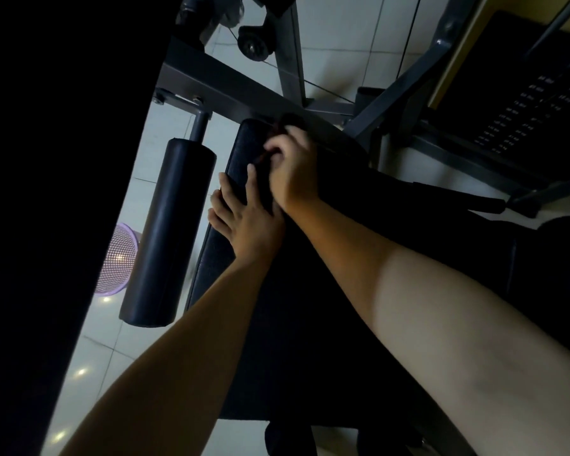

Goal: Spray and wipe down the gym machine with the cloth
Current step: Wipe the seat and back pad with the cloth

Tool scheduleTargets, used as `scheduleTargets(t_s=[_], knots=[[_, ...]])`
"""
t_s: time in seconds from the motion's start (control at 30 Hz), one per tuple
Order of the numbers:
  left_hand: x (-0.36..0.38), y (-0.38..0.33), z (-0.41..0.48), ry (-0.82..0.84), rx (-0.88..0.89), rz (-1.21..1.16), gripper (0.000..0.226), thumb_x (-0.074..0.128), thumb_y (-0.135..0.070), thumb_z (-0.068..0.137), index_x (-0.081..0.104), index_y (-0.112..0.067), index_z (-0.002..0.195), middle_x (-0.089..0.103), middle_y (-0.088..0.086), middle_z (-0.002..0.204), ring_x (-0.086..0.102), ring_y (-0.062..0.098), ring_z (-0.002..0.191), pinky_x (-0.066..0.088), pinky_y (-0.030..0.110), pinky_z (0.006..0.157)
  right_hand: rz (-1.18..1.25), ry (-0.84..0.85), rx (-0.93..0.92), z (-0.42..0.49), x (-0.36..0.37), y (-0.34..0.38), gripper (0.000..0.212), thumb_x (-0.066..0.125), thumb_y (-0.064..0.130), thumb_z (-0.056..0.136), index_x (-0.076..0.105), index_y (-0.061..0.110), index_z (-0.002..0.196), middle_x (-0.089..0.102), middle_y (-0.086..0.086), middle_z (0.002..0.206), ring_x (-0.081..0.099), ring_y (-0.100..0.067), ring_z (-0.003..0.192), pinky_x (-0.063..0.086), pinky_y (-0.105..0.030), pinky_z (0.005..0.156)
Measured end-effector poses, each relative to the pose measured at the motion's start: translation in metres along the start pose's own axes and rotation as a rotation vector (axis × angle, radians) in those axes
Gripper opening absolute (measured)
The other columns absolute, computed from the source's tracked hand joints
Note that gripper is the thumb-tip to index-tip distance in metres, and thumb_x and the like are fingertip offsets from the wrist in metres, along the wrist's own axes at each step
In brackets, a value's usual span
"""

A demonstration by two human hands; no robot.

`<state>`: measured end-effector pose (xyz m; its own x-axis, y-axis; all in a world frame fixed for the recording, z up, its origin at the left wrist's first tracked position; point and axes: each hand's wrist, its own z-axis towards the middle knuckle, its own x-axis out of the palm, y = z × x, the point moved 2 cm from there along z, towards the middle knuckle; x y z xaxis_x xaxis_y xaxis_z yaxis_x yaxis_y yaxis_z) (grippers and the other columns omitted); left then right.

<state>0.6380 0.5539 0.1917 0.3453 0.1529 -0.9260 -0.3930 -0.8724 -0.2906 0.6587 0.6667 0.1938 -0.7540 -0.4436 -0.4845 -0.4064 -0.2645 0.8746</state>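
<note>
The gym machine has a long black padded seat (244, 146) running away from me, on a grey steel frame (211, 80). My right hand (293, 169) grips a dark reddish cloth (285, 123) and holds it against the far end of the pad, beside the frame bar. My left hand (241, 215) lies on the pad's left edge, just below the right hand, with its fingers spread and hooked over the side. No spray bottle is in view.
A black roller pad (168, 232) hangs from a post to the left of the seat. A purple mesh basket (119, 258) stands on the white tiled floor (89, 357). A large dark panel (46, 192) fills the left side. The weight stack (527, 103) sits at the right.
</note>
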Motion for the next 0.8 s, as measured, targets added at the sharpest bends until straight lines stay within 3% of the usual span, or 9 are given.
scheduleTargets(t_s=[0.1,0.17,0.23,0.3,0.4,0.5,0.57,0.67,0.8], knots=[[0.001,-0.001,-0.001,0.013,-0.016,0.026,0.079,0.051,-0.056,0.091,0.012,-0.04,0.158,-0.019,0.004,0.167,-0.015,0.031,0.152,-0.014,0.053,0.119,-0.063,0.163,-0.163,-0.001,0.019,0.02,0.018,0.055,-0.001,0.093,0.07,0.007,0.1,0.045,-0.012,0.145,0.038,-0.024,0.133,0.04,-0.03,0.109],[-0.001,-0.001,-0.001,0.003,-0.005,0.002,0.078,0.051,-0.055,0.093,0.009,-0.045,0.158,-0.019,0.004,0.167,-0.016,0.031,0.152,-0.016,0.053,0.118,-0.1,0.168,-0.174,-0.004,0.01,0.01,0.018,0.057,-0.003,0.089,0.07,0.005,0.097,0.05,-0.014,0.141,0.04,-0.031,0.133,0.039,-0.035,0.108],[-0.002,-0.001,-0.001,0.005,-0.001,-0.022,0.074,0.049,-0.053,0.097,0.008,-0.047,0.157,-0.019,0.004,0.167,-0.017,0.031,0.152,-0.017,0.053,0.118,-0.173,0.099,-0.163,-0.011,-0.011,-0.017,0.022,0.058,-0.005,0.081,0.071,0.01,0.09,0.059,-0.017,0.124,0.052,-0.035,0.118,0.044,-0.044,0.1],[-0.004,-0.002,-0.003,0.01,-0.003,-0.035,0.072,0.049,-0.052,0.098,0.008,-0.048,0.157,-0.019,0.003,0.167,-0.017,0.031,0.152,-0.017,0.052,0.119,-0.223,0.019,-0.107,-0.023,-0.035,-0.047,0.026,0.058,-0.002,0.075,0.069,0.019,0.086,0.061,-0.018,0.117,0.057,-0.036,0.112,0.048,-0.049,0.096],[-0.005,-0.002,-0.005,0.006,0.005,-0.034,0.071,0.048,-0.051,0.099,0.009,-0.047,0.157,-0.019,0.003,0.167,-0.017,0.032,0.152,-0.017,0.053,0.119,-0.269,-0.015,0.051,-0.04,-0.072,-0.093,0.019,0.058,-0.003,0.075,0.07,0.006,0.088,0.062,-0.022,0.112,0.058,-0.043,0.106,0.049,-0.05,0.094],[-0.004,-0.002,-0.005,0.01,0.011,-0.043,0.071,0.048,-0.051,0.099,0.008,-0.047,0.158,-0.019,0.004,0.167,-0.018,0.032,0.152,-0.017,0.053,0.119,-0.267,-0.062,0.311,-0.038,-0.096,-0.113,0.022,0.057,-0.001,0.085,0.071,0.002,0.101,0.057,-0.02,0.128,0.054,-0.04,0.116,0.042,-0.046,0.104],[-0.002,-0.002,-0.005,-0.001,0.014,-0.039,0.071,0.047,-0.052,0.099,0.009,-0.046,0.158,-0.019,0.004,0.167,-0.018,0.033,0.152,-0.016,0.054,0.12,-0.221,-0.084,0.374,-0.031,-0.091,-0.107,0.023,0.057,0.0,0.084,0.072,0.003,0.102,0.056,-0.018,0.132,0.054,-0.038,0.118,0.043,-0.041,0.105],[0.0,-0.001,-0.004,-0.015,0.02,-0.024,0.071,0.046,-0.052,0.099,0.008,-0.045,0.158,-0.019,0.004,0.167,-0.018,0.033,0.152,-0.017,0.054,0.12,-0.128,-0.048,0.237,-0.018,-0.059,-0.073,0.025,0.054,-0.001,0.079,0.071,0.006,0.096,0.057,-0.017,0.128,0.053,-0.04,0.118,0.044,-0.042,0.105],[0.003,0.0,-0.002,-0.008,0.019,-0.011,0.07,0.044,-0.053,0.1,0.006,-0.045,0.158,-0.021,0.005,0.167,-0.02,0.033,0.152,-0.02,0.052,0.116,-0.149,0.113,-0.002,0.001,-0.015,-0.015,0.024,0.057,-0.005,0.088,0.067,0.01,0.103,0.057,-0.012,0.133,0.04,-0.037,0.135,0.035,-0.043,0.113]])
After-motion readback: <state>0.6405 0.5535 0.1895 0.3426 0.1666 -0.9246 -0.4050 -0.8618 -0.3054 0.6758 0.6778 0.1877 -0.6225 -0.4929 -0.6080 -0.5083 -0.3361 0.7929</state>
